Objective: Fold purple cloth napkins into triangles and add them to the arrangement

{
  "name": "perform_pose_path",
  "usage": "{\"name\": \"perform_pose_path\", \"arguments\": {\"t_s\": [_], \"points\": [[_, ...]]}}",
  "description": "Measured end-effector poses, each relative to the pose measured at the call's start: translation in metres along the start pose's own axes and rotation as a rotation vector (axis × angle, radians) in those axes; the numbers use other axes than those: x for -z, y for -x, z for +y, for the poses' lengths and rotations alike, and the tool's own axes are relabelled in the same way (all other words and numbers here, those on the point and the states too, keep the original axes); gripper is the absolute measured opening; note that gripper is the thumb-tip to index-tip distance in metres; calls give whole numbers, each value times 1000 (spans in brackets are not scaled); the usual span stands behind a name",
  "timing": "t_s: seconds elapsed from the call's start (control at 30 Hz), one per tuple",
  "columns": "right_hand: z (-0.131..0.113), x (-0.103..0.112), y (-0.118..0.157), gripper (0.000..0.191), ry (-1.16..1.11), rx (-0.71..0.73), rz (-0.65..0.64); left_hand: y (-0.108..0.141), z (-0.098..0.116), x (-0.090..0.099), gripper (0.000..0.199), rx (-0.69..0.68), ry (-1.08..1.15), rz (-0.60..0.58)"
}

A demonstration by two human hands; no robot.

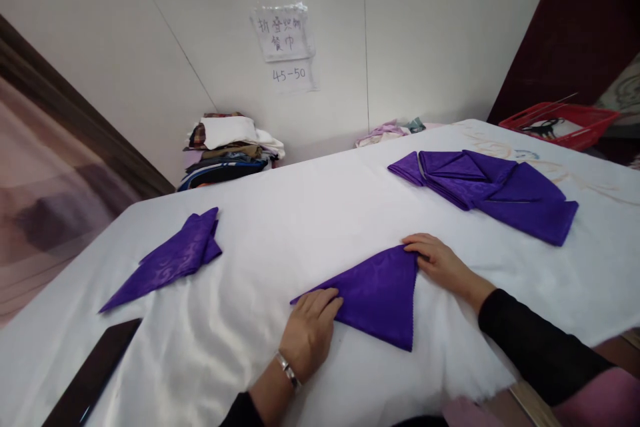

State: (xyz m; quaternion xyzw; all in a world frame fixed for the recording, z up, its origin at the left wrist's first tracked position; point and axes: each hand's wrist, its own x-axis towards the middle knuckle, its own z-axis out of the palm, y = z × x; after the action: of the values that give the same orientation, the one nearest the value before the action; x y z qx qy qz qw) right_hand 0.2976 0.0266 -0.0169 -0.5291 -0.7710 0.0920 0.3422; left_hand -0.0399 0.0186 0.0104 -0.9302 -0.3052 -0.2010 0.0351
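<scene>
A purple cloth napkin [377,293], folded to a triangle, lies on the white-covered table in front of me. My left hand [311,327], with a silver bracelet at the wrist, rests over its narrow left end, fingers stretched out and lying flat on the cloth. At the upper right corner, my right hand [440,263] pinches the napkin's edge between thumb and fingers. The napkin's right edge is zigzag cut. Off to the left is another folded purple napkin [173,257], pointed toward me. Several folded purple napkins [460,180] lie overlapping at the far right.
A dark flat device [95,373] lies at the lower left of the white tablecloth [300,213]. Behind the table stands a pile of folded clothes [227,150], with pinkish cloths [383,133] farther right. A red basket [560,125] sits at the far right; handwritten papers [285,47] hang on the wall.
</scene>
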Motion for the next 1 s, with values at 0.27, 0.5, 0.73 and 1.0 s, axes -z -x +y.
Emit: {"name": "perform_pose_path", "arguments": {"t_s": [0.27, 0.5, 0.73, 1.0], "points": [[2, 6, 1, 34, -18, -48, 17, -13, 13, -2, 51, -5, 108, -201], [7, 10, 3, 33, 15, -81, 67, -39, -7, -23, 30, 59, -40, -173], [3, 16, 6, 28, 18, -16, 6, -62, -19, -26, 42, 191, -83, -178], [1, 22, 11, 21, -3, 52, -61, -42, 52, -17, 63, 115, 251, -264]]}}
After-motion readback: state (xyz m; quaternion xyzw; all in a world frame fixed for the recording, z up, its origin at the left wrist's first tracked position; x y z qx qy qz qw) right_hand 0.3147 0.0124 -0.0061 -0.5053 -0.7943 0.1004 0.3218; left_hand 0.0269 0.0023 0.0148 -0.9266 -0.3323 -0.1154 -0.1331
